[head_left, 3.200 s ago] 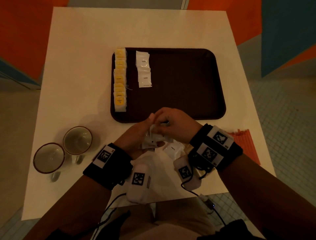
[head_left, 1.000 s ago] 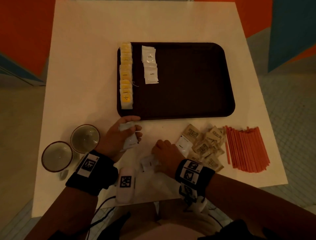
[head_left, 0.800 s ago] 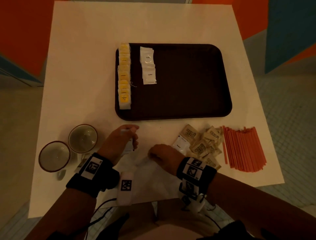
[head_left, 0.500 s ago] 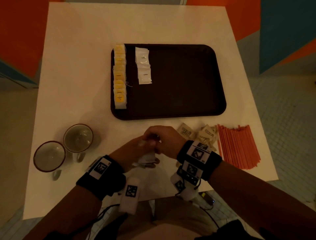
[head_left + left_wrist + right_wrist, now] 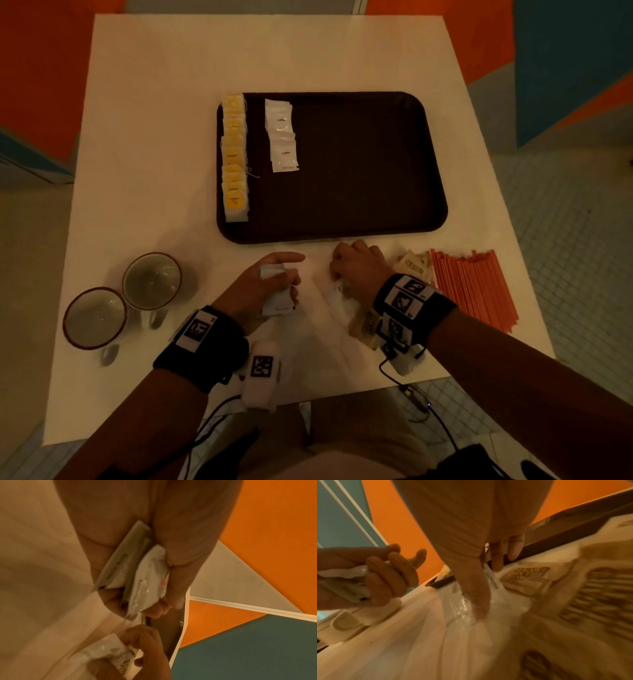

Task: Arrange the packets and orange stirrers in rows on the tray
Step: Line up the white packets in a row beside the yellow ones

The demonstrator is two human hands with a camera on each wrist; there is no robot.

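Observation:
My left hand (image 5: 286, 281) hovers just in front of the dark brown tray (image 5: 376, 219) and grips a small stack of white packets (image 5: 276, 301); the left wrist view shows that stack (image 5: 137, 572) clamped between thumb and fingers. My right hand (image 5: 339, 277) is down on the table to its right, thumb and fingers pinching a loose white packet (image 5: 465, 599). On the tray lie a row of yellow packets (image 5: 234, 157) along the left edge and a shorter row of white coffee packets (image 5: 281, 135) beside it. Brown sugar packets (image 5: 414, 265) and orange stirrers (image 5: 472, 287) lie on the table at right.
Two empty cups (image 5: 152, 281) (image 5: 94, 317) stand on the white table at front left. More brown sugar packets (image 5: 366, 325) lie partly under my right wrist. The tray's middle and right side hold nothing. The table's front edge runs close behind my wrists.
Half a second ago both hands met over the stack in my left hand. My right hand has since moved right and down to a loose white packet on the table; the left still holds its stack.

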